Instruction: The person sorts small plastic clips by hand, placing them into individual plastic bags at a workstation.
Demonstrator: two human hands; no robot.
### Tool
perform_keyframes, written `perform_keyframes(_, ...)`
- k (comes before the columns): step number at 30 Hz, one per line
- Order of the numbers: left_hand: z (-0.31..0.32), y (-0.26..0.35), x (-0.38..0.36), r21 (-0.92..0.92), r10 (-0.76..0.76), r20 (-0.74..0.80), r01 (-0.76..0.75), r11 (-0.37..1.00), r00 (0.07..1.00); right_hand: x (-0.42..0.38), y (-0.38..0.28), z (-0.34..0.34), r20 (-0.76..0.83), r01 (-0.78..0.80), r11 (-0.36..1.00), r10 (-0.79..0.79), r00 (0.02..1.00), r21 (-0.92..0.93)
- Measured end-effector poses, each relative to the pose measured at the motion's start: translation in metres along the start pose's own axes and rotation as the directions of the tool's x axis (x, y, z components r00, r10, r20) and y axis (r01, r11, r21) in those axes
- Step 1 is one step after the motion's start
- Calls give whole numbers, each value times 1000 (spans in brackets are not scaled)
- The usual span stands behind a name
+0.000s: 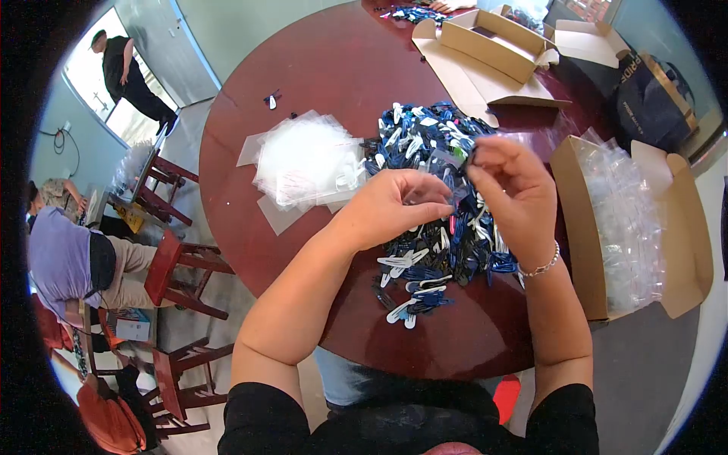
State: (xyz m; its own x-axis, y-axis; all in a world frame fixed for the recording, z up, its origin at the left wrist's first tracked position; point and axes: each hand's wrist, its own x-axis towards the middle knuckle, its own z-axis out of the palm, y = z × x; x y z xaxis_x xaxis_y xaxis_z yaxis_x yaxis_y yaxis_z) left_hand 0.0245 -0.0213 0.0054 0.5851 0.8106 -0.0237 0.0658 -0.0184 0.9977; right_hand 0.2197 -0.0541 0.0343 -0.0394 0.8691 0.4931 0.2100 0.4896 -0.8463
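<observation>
A large heap of blue, black and white snap hair clips covers the table in front of me. Over its left part, my left hand is closed, thumb and fingers pinched around what looks like a small clear plastic bag; the fingers hide much of it. My right hand is raised on the other side of the heap, its thumb and fingertips closed on a small dark hair clip. Left of the heap lies a fanned pile of clear plastic bags. A few white and blue clips lie nearest my body.
The round dark red table carries an open cardboard box of filled clear bags on the right and another open box behind. Another person's hand is at the far edge. Red stools and people stand at left.
</observation>
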Motion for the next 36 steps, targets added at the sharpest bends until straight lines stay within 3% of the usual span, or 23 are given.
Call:
perform_keyframes(3, 2, 1, -2, -22, 39, 9, -39, 999, 999, -2, -5, 1, 2, -1, 999, 1, 1000, -52)
perform_keyframes(5, 2, 3, -3, -197, 13, -26, -18, 980, 1000, 0, -3, -2, -22, 5, 999, -6, 1000, -40)
perform_keyframes(7, -2, 5, -2, -133, -9, -55, 1, 991, 998, 5, 4, -11, -90, -63, 993, 54, 994, -99)
perform_keyframes(9, -5, 9, -2, -225, -54, -132, 23, 974, 990, 10, 14, -22, -66, -48, 985, 38, 997, -167)
perform_keyframes(11, -10, 5, 0, -216, -30, -146, -2, 976, 989, 11, 23, -33, 289, 53, 830, 133, 948, -555)
perform_keyframes(12, -11, 4, 1, -206, -6, -161, -28, 978, 987, 10, 27, -32, 352, 177, 811, 38, 935, -558)
perform_keyframes(16, -10, 3, 1, -224, 0, -180, -41, 974, 984, 6, 27, -24, 251, 178, 762, -21, 968, -623)
perform_keyframes(18, -10, 3, 1, -200, 3, -156, -35, 979, 988, 6, 28, -27, 155, 135, 665, -29, 987, -735)
perform_keyframes(22, -8, 5, 1, -192, -17, -154, -14, 981, 988, 7, 41, -38, 223, 128, 639, 70, 972, -758)
perform_keyframes(25, -8, 1, 1, -185, -14, -124, -9, 983, 992, 9, 30, -33, 193, 100, 724, 47, 980, -682)
perform_keyframes(27, -7, 2, 1, -156, -24, -95, 9, 988, 995, 11, 18, -26, -5, 17, 880, -22, 1000, -475)
perform_keyframes(29, -6, 2, 0, -144, -10, -77, -2, 990, 997, 10, 8, -20, -41, -2, 928, -15, 999, -374)
perform_keyframes(31, -5, 1, 0, -134, 2, -52, -9, 991, 999, 10, -5, -14, 36, 325, 860, -338, 940, -394)
perform_keyframes(32, -4, 1, 0, -124, 4, -32, -8, 992, 999, 8, -8, -12, 33, 322, 861, -336, 941, -395)
perform_keyframes(34, -2, 2, 0, -113, 6, -11, -7, 994, 1000, 5, -13, -9, 214, 432, 779, -376, 902, -455)
perform_keyframes(36, 0, 6, -3, -50, 14, 57, -12, 999, 998, 2, -15, -8, 241, 430, 772, -356, 903, -469)
